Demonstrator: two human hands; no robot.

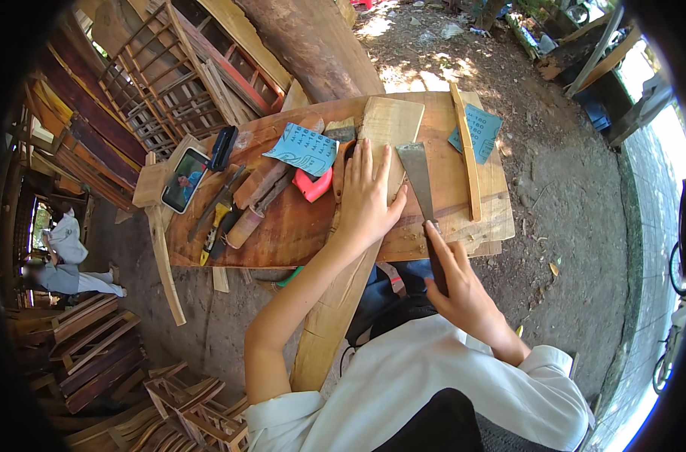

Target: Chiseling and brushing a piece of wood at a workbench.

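Right hand: the right hand (463, 290), off the near edge of the tabletop (298, 226), is clamped around the dark handle of a scraper (422, 207).
Scraper: its long axis runs near to far, handle toward the person, the broad metal blade pointing to the far edge and lying on the tabletop just right of the plank.
Left hand: the left hand (367, 197) lies flat with fingers spread apart, pressing on a pale plank (358, 226) — holding nothing, only bearing down.
Plank: long axis near to far, tilted; its near end juts well past the near edge, its far end reaches toward the far edge.
Risk: the blade edge sits just beside the left thumb — a slip sideways could nick it, I judge. The overhanging plank could pivot if the pressing hand lifts.
Farther: a red tool (313, 184), blue sandpaper (304, 149), a phone (185, 179) at the left edge, a thin strip (465, 151) to the right.
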